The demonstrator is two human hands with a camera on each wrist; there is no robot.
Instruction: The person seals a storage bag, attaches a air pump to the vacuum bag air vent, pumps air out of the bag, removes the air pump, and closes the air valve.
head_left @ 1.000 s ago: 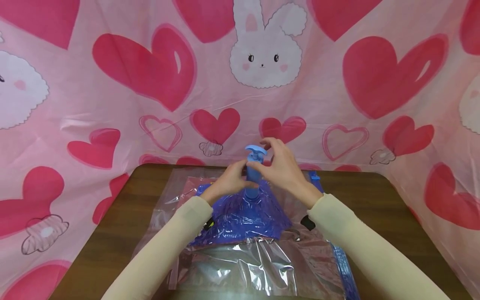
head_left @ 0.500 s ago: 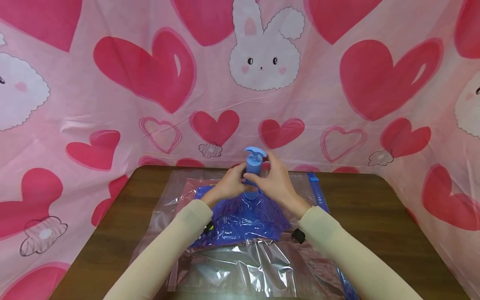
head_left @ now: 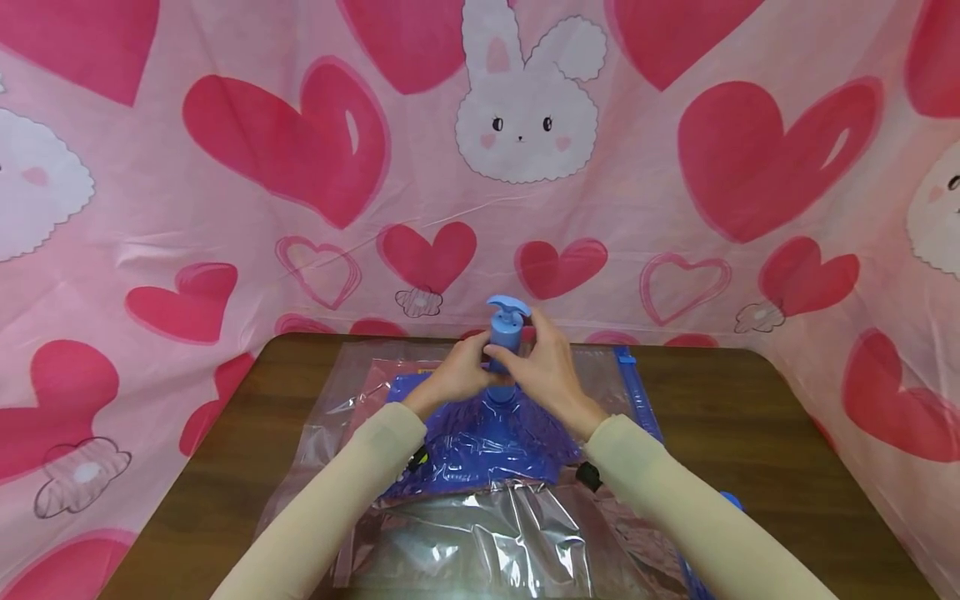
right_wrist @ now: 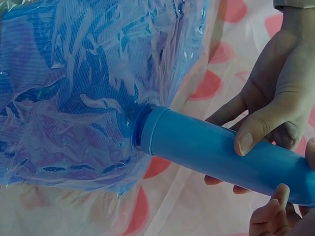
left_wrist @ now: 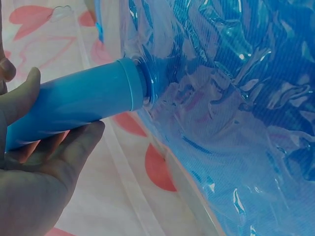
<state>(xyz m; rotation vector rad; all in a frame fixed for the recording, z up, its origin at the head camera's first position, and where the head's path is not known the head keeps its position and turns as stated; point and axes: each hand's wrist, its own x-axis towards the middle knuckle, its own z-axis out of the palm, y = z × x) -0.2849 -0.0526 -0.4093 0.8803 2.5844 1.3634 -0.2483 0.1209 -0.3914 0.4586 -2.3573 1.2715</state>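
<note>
A blue hand pump [head_left: 506, 332] with a T-shaped handle stands upright in the head view, its base on a clear plastic storage bag [head_left: 465, 542]. My left hand [head_left: 459, 371] grips the barrel from the left. From the right, my right hand [head_left: 551, 371] holds it too, thumb across the front and fingers partly hidden behind. In the left wrist view the pump [left_wrist: 83, 105] meets the plastic at its ringed end. Bunched blue ribbed fabric [right_wrist: 93, 64] shows under the wrinkled film in the right wrist view.
The bag lies on a dark wooden table [head_left: 750, 433]. A blue zip strip [head_left: 637, 396] runs along its right side, and a small blue piece [head_left: 731, 500] shows beside the right sleeve. A pink heart-patterned cloth [head_left: 420, 183] hangs behind the table.
My right hand has come down from beside the pump's handle to its barrel, and the right forearm has shifted left. The left hand keeps its grip on the pump.
</note>
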